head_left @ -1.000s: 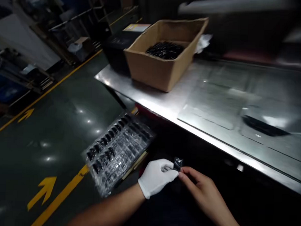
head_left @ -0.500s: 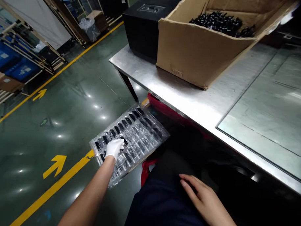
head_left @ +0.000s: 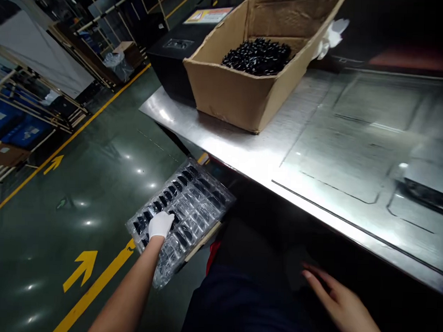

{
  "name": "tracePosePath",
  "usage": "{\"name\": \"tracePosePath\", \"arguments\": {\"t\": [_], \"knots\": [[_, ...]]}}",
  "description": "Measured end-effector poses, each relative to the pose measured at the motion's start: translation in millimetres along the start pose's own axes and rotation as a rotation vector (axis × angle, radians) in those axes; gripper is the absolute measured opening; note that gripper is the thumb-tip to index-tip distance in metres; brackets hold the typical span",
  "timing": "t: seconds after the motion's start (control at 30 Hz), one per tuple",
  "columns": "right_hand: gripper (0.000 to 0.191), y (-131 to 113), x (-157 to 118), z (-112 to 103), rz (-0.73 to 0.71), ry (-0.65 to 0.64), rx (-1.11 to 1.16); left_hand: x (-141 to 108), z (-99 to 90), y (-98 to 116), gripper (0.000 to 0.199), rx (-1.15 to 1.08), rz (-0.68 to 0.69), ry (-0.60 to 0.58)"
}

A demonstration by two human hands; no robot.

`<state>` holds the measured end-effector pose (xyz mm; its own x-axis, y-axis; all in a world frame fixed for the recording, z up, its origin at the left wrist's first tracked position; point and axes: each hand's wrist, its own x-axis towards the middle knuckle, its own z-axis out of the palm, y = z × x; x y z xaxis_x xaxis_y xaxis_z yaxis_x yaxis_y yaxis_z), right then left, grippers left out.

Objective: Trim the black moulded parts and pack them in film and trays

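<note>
My left hand [head_left: 161, 225], in a white glove, reaches down over a clear plastic tray [head_left: 204, 229] beside the table. Its fingers are closed on a small dark part [head_left: 175, 219], whose kind I cannot make out. Rows of black, curved-edged parts [head_left: 177, 186] sit in the tray's pockets. My right hand [head_left: 335, 293] is bare and hangs near my lap below the table edge, fingers stretched out and holding nothing.
A metal table [head_left: 240, 154] stands above and right of the tray. On it are an open cardboard box [head_left: 231, 96] of small black pieces [head_left: 258, 56] and a black case [head_left: 170, 60]. A dark strip-like object [head_left: 427, 195] lies at far right. Yellow lines [head_left: 104, 288] mark the floor.
The view has turned right, so the box and tray appear further left and more of the tabletop shows. My left hand stays at the tray, still pinching the dark part; my right hand stays outstretched.
</note>
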<state>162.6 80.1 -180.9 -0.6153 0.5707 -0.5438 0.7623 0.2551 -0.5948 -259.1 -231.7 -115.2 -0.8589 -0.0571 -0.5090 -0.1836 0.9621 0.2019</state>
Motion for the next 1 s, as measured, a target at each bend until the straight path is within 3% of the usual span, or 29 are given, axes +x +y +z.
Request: {"name": "tracePosePath", "arguments": {"t": [0.17,0.3,0.4,0.47,0.53,0.6,0.67,0.77,1.0], "knots": [[0.035,58,-25,-27,0.208,0.302,-0.169,-63,-22.2,51,0.041,-0.009,0.300,0.066],[0.032,80,-41,-23,0.375,0.499,-0.133,-126,-33.3,129,0.043,-0.133,0.568,0.150],[0.034,95,-44,-11,0.416,0.562,-0.110,-190,-26.9,204,0.028,-0.218,0.946,0.144],[0.032,101,-48,-2,0.407,0.585,-0.084,-227,-14.5,255,0.023,-0.184,1.383,0.004],[0.027,106,-53,5,0.391,0.614,-0.048,-250,1.6,302,0.021,-0.042,1.740,-0.151],[0.028,111,-57,8,0.380,0.654,-0.005,-261,16.9,340,0.019,0.152,1.955,-0.133],[0.034,116,-58,10,0.376,0.701,0.040,-265,28.1,364,0.022,0.333,2.044,-0.066],[0.038,121,-58,11,0.371,0.762,0.101,-266,34.9,379,0.028,0.479,2.067,-0.047],[0.035,124,-46,10,0.303,0.812,0.159,-257,22.5,395,0.023,0.384,1.983,-0.108]]}}
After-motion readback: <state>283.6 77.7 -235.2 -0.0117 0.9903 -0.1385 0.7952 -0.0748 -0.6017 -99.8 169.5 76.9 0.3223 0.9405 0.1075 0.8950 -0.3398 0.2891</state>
